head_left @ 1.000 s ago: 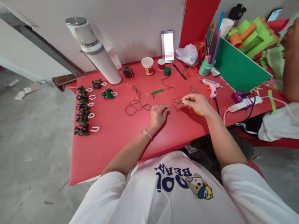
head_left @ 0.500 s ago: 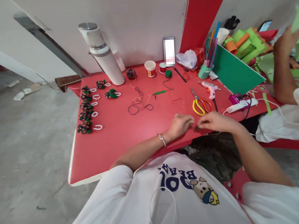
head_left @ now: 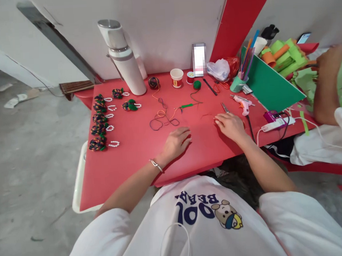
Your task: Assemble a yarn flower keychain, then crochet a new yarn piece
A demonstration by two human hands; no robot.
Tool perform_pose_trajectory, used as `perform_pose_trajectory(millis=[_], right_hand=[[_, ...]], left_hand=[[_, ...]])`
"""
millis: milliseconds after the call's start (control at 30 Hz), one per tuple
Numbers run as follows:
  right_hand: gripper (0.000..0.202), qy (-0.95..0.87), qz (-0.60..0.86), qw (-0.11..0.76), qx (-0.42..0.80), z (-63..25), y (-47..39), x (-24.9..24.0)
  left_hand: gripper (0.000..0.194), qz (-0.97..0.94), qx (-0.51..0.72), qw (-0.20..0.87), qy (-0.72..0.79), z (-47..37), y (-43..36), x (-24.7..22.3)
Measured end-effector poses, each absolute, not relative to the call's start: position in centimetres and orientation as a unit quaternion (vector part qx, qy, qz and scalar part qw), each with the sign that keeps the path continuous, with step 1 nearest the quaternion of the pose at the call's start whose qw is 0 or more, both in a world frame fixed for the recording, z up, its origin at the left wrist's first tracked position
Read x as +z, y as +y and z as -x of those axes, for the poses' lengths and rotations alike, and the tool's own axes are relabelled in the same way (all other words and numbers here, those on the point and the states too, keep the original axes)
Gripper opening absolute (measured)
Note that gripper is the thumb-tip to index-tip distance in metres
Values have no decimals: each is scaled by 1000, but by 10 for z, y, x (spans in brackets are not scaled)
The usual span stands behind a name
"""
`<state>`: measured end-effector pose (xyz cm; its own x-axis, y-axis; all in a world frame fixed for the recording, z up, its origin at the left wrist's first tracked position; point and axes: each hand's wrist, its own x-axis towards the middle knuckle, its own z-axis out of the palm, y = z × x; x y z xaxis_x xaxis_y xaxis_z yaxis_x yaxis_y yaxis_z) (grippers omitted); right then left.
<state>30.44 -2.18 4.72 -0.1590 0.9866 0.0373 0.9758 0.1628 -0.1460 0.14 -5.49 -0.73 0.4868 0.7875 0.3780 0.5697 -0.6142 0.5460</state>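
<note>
Left hand [head_left: 176, 143]: palm down over the red desk [head_left: 127, 164], empty, fingers loosely spread, thumb apart. Nearest it, loops of multicoloured yarn [head_left: 161, 114].

Right hand [head_left: 229, 125]: palm down over the handle end of the scissors [head_left: 225, 108], fingers bent; grip hidden, cannot tell if closed on them. Scissors on the desk, blades pointing away from the person. Red thread scraps [head_left: 206, 115] just left of the fingertips.

Beyond the hands: green crochet hook [head_left: 186, 105], green yarn ball [head_left: 197, 85]. Pink glue gun [head_left: 245, 105] right of the scissors.
</note>
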Motion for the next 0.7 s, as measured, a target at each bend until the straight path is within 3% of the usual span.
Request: perform_pose_trajectory(millis=[133, 233, 367, 533, 700], right_hand=[[44, -639, 768, 27, -36, -323, -31, 45], [48, -611, 791, -14, -1, -339, -36, 45], [57, -625, 779, -7, 41, -343, -37, 42], [61, -641, 764, 25, 61, -347, -22, 34], [60, -619, 755, 142, 161, -365, 17, 22]], left_hand=[[46, -882, 245, 191, 354, -6, -55, -18], [62, -915, 174, 189, 310, -30, -53, -22], [82, -925, 129, 153, 324, -67, -42, -21], [84, -908, 145, 143, 367, -98, -3, -25], [81, -812, 233, 142, 517, -98, 41, -36]])
